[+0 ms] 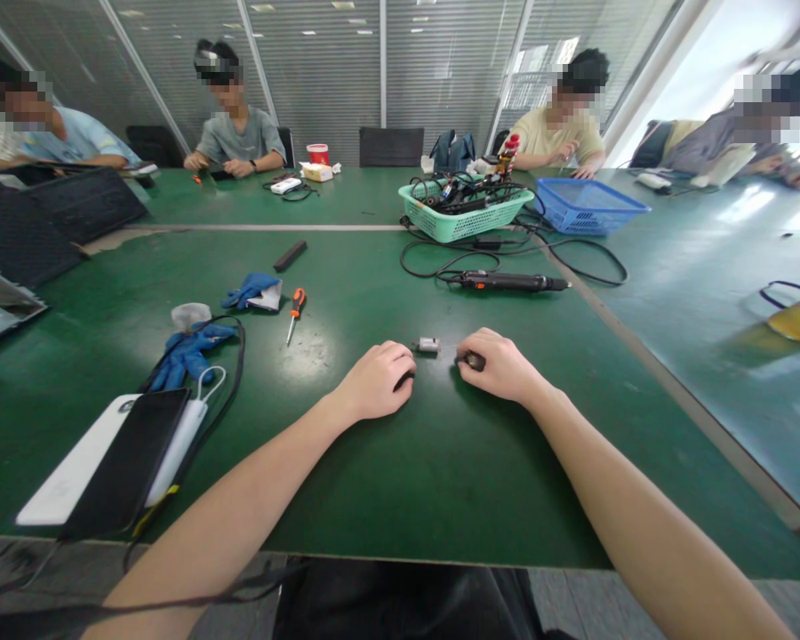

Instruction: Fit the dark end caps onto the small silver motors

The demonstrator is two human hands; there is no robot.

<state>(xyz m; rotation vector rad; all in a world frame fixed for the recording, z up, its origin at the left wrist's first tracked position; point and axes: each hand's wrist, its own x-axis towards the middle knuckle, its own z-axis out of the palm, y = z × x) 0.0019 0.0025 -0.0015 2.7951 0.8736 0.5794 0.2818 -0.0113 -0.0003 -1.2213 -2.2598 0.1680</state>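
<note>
**Here, a small silver metal part sits on a dark green workbench**

In the head-camera view, the person's left hand and right hand rest on the bench top on either side of the part, apparently touching neither it nor each other. The left hand is loosely curled, with a dark sliver showing at its fingertips; whether it grips anything cannot be told. The right hand curls over a small dark rounded piece, though the view does not show whether it is held firmly. The silver part resembles a stubby metal-cased miniature motor. It is probably light and stiff but smooth, so it would likely be best pinched by its sides between thumb and finger. Farther along the bench, an orange-handled screwdriver lies near crumpled blue rubber gloves. A black corded electric screwdriver rests below a mint-green plastic basket of tangled cables, beside a blue plastic mesh basket. At near left, a black phone lies on a white power bank. Across the bench sit a co-worker in a grey T-shirt and another in a pale yellow shirt.
</note>
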